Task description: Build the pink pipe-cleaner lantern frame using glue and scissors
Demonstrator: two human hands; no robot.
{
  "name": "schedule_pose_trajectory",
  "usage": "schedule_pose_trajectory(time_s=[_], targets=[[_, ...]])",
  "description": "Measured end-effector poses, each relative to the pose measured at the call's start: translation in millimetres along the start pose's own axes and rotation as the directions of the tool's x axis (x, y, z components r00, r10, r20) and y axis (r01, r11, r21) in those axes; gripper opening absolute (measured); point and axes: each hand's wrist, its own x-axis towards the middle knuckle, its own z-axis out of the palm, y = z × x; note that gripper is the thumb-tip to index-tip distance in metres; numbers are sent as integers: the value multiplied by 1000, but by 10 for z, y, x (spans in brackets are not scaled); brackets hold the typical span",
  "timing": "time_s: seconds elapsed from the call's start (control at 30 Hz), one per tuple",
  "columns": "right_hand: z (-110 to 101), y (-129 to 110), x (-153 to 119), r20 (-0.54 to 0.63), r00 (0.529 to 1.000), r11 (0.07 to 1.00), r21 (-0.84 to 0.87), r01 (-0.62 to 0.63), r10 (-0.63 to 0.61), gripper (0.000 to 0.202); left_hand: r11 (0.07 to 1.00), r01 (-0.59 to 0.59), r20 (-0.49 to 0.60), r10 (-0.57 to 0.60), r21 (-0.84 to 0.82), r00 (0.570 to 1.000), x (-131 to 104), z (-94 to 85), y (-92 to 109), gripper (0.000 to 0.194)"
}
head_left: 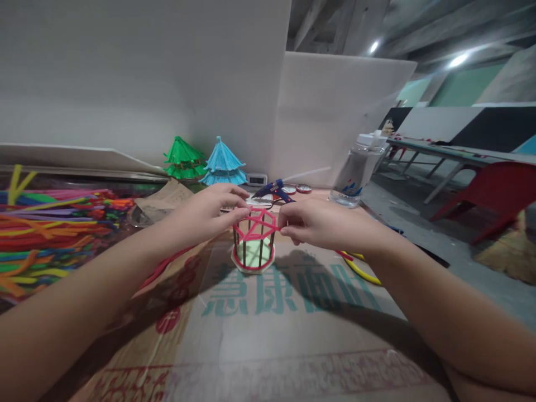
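Red-topped openwork frame (251, 237): upright on the cardboard (234, 346) covering your worktop, between your hands. Your left hand (221, 207) is partly open over the left of the top rim, thumb at the rim; whether it grips, you cannot tell from this view. Your right hand (307, 220) is curled nearly closed, apparently pinching the rim's right corner. Apply light, equal pressure from both sides; keep the thin dark posts vertical and the pale green base (253, 254) flat. Avoid pressing down on the rim. Observe the far side: the glue gun (272, 188) lies just behind the frame, its nozzle toward your left fingers. A bottle (354, 173) bounds the right rear, a pile of coloured pipe cleaners (50, 234) the left. Printed cardboard extends toward you; withdraw that way.
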Motion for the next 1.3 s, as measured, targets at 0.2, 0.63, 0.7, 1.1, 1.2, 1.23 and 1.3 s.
schedule_pose_trajectory(time_s=[0.2,0.63,0.7,1.1,1.2,1.23,1.3], targets=[[29,14,15,-7,999,999,29,34,-33,14,999,32,50,-31,-28,998,6,85,103,45],[61,14,26,-21,997,997,21,79,-78,13,936,238,121,-213,-258,969,43,109,179,39],[64,15,28,-21,997,997,16,72,-72,12,926,256,142,-224,-276,964,47,109,187,38],[65,28,31,-22,998,998,6,64,-64,15,941,271,189,-233,-205,954,35,103,182,41],[60,12,31,-20,998,998,-2,66,-66,15,953,237,184,-203,-187,962,31,84,229,44],[57,8,31,-21,998,998,-5,66,-66,14,951,242,182,-208,-194,961,29,86,235,45],[52,4,31,-16,998,998,-2,64,-64,14,937,275,188,-236,-216,953,23,101,227,44]])
